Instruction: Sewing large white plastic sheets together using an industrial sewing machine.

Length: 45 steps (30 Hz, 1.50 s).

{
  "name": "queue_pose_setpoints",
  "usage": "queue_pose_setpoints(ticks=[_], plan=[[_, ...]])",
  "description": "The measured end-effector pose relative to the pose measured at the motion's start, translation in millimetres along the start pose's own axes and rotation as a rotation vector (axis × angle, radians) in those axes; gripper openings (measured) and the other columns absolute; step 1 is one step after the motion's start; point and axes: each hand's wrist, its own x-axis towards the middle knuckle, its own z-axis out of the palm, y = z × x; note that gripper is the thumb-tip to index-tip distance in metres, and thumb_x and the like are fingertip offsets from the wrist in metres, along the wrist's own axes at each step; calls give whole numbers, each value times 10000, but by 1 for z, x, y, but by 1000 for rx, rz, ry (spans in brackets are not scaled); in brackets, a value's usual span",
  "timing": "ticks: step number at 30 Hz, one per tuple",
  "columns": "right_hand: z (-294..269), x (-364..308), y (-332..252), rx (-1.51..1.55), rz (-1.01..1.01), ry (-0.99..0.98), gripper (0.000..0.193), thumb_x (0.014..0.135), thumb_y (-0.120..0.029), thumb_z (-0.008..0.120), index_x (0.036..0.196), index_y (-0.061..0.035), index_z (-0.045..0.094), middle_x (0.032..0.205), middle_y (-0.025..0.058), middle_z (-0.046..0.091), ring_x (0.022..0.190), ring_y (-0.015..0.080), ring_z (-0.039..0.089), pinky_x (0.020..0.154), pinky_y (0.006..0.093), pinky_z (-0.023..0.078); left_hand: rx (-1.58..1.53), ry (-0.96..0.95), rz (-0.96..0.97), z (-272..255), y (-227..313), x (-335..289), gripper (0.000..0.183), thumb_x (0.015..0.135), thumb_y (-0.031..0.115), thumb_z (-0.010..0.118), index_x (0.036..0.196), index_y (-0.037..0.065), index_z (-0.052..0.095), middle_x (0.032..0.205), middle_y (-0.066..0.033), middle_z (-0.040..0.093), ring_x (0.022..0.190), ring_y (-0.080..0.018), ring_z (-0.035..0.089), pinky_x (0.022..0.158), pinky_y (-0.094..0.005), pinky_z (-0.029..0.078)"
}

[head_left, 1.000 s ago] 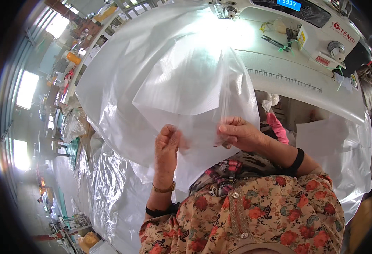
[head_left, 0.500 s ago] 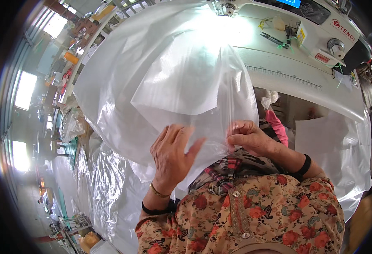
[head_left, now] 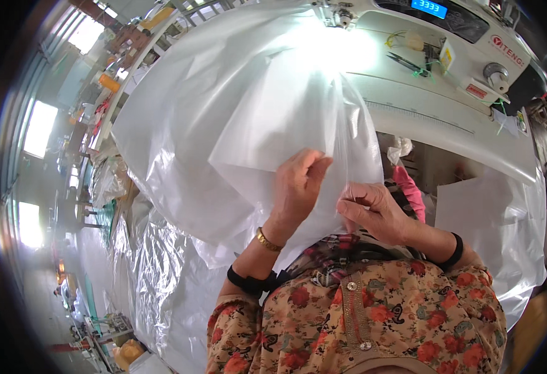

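A large translucent white plastic sheet [head_left: 180, 137] hangs over the front of a sewing machine's table and spreads toward my lap. Its folds gather into pleats below the bright needle area. My left hand [head_left: 301, 184] is closed, thumb against fingers, on the sheet just left of the pleats; its fingertips partly hide the pinch. Lower and to the right, my right hand [head_left: 373, 209] pinches the sheet's gathered edge close to my waist. Above both hands, the sewing machine head [head_left: 342, 17] lights the top of the sheet.
Black thread snips [head_left: 409, 64] lie on the white machine table [head_left: 423, 118], right of the needle. A pink cloth [head_left: 409, 193] hangs below the table edge. Crumpled clear plastic [head_left: 167, 268] is heaped at my left, and more sheeting [head_left: 491, 218] hangs at the right.
My left hand has moved up and right onto the sheet, its spread fingers and thumb now closed. The right hand keeps its pinch nearly in place, and the sheet's loose flap has shifted slightly.
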Motion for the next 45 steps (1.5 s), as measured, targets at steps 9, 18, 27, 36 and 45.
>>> queue_pose_setpoints(ticks=[9, 18, 27, 36, 45], plan=[[10, 25, 10, -696, -188, -131, 194, 920, -193, 602, 826, -38, 535, 603, 149, 542, 593, 379, 549, 603, 428, 450, -371, -135, -343, 6, -25, -14, 133, 934, 100, 633, 969, -27, 615, 798, -52, 680, 719, -81, 619, 642, -249, 517], [16, 35, 13, -929, -193, -227, 234, 913, -228, 583, 796, -25, 563, 580, 157, 569, 603, 381, 605, 618, 470, 461, -549, -193, -396, 1, -29, -15, 144, 997, 64, 492, 984, -43, 588, 857, -64, 656, 776, -124, 646, 703, -273, 550], [16, 34, 20, -998, -191, -242, 244, 906, -238, 587, 811, -14, 591, 598, 153, 583, 606, 383, 612, 632, 460, 476, -625, -166, -513, 6, -25, -13, 185, 970, 171, 591, 938, -10, 612, 779, -38, 647, 701, -130, 645, 653, -262, 522], [-47, -3, 28, -1136, -202, 498, 278, 806, -228, 742, 815, -54, 526, 754, 110, 598, 638, 307, 578, 599, 403, 458, -630, -68, -608, -5, -14, -8, 172, 946, 155, 625, 850, 12, 627, 616, 16, 545, 515, -65, 493, 487, -221, 400], [-36, -8, 33, -619, 58, 418, 201, 893, -133, 623, 813, 15, 512, 702, 166, 523, 608, 329, 531, 565, 398, 423, -189, -58, -186, -7, 8, 7, 173, 919, 77, 641, 786, 2, 559, 601, 44, 465, 545, -28, 389, 485, -206, 314]])
